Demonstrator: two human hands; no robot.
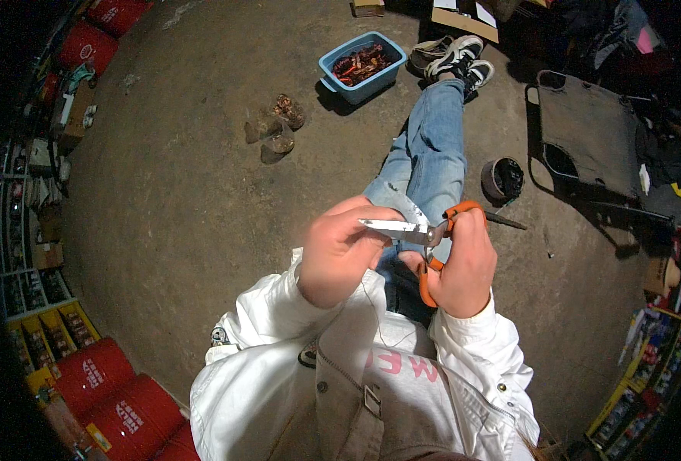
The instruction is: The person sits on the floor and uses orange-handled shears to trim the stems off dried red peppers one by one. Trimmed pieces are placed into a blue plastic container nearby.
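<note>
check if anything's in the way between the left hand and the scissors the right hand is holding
Nothing visible is. The left hand is close beside the orange-handled scissors gripped by the right hand, and one blade overlaps it in this view. Whether they touch, I cannot tell.

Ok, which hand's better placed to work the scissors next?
Right, likely: the right hand holds the orange-handled scissors by the handles; the left hand is by the blade tip.

The concrete floor [194,207] bears a blue tub [373,88] far off, small see-through containers [282,141] left of it, a round bucket [490,183] right.
</note>
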